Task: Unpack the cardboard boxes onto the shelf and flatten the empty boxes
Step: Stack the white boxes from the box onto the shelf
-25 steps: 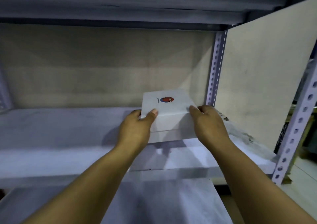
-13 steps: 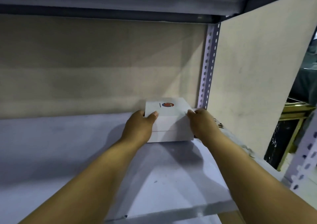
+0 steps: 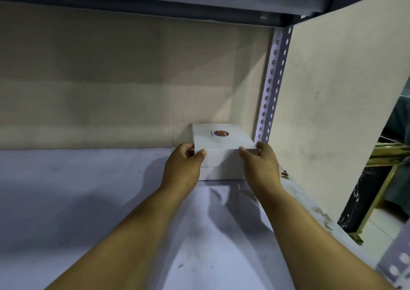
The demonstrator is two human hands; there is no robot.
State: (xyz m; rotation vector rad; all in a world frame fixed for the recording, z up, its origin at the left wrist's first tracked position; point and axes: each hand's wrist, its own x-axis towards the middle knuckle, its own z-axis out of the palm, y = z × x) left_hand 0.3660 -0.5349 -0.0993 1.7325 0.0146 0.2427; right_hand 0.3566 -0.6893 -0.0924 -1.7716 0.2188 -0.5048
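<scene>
At the shelf's [image 3: 88,201] back right corner, left hand [image 3: 183,167] and right hand [image 3: 259,167] grip the white box's [image 3: 221,143] sides; it looks light, stiff, best held there.

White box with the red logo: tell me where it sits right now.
In the head view, the white box sits on the shelf board in the back right corner, beside the perforated upright, held between left hand and right hand.

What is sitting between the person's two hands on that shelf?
A white box with a round red logo, gripped by the left hand and right hand at its sides, resting on the shelf, seen from the head view.
</scene>
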